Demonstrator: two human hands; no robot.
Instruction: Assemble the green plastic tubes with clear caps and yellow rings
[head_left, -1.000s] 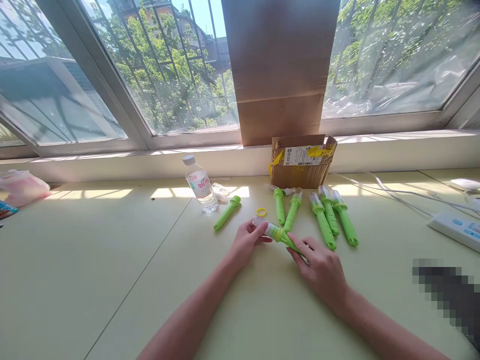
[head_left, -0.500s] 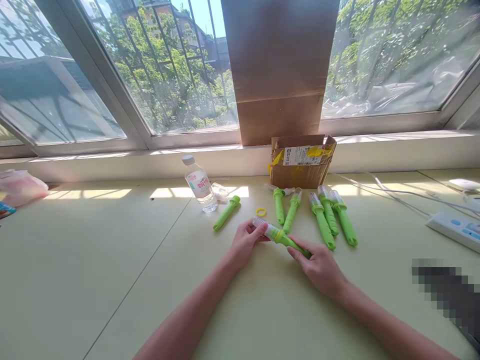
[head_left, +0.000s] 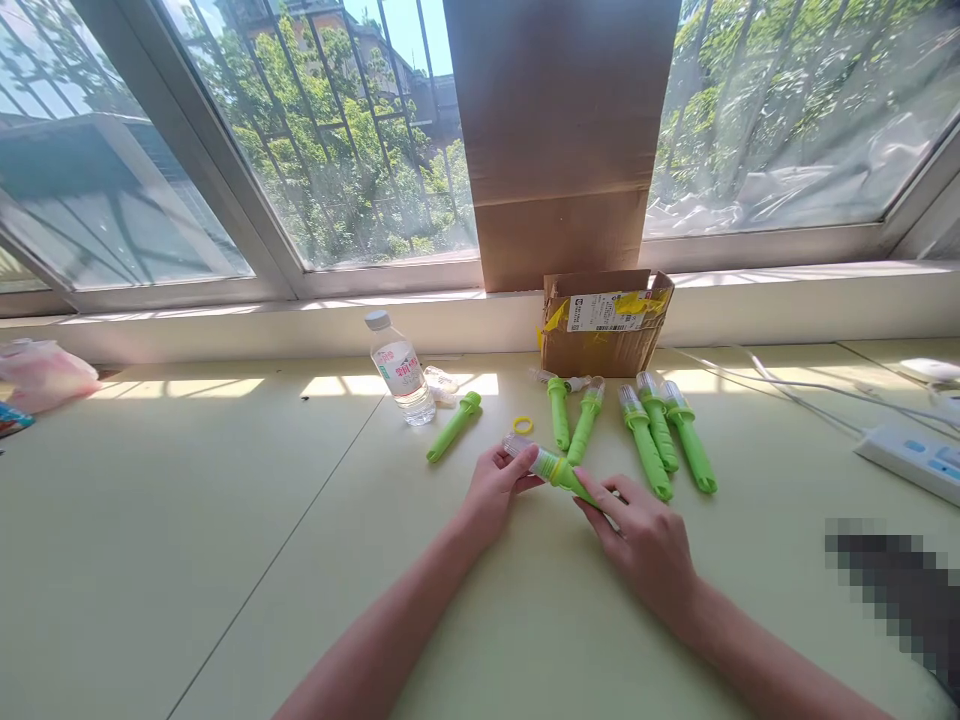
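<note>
My left hand (head_left: pixel 492 494) is closed around the clear, ribbed cap end of a green-handled tool (head_left: pixel 556 471), whose exact kind I cannot make out. A yellow ring sits where its cap meets the handle. My right hand (head_left: pixel 643 528) grips the green handle near its lower end, partly covering it. The tool slants down to the right, just above the table. Beyond my left hand lies a loose yellow ring (head_left: pixel 523 425). A green handle without a clear cap (head_left: pixel 454 427) rests to the left of that ring.
Several similar green tools (head_left: pixel 645 443) lie beyond my hands to the right. A cardboard box (head_left: pixel 600 350) stands behind them. Farther left are a water bottle (head_left: pixel 403 372) and a pink plastic bag (head_left: pixel 46 374). A white power strip (head_left: pixel 911 460) with cables is at the right.
My right hand has shifted its grip on the handle, turning palm-down, with the fingers now reaching over it and hiding its end. My left hand stays at the cap.
</note>
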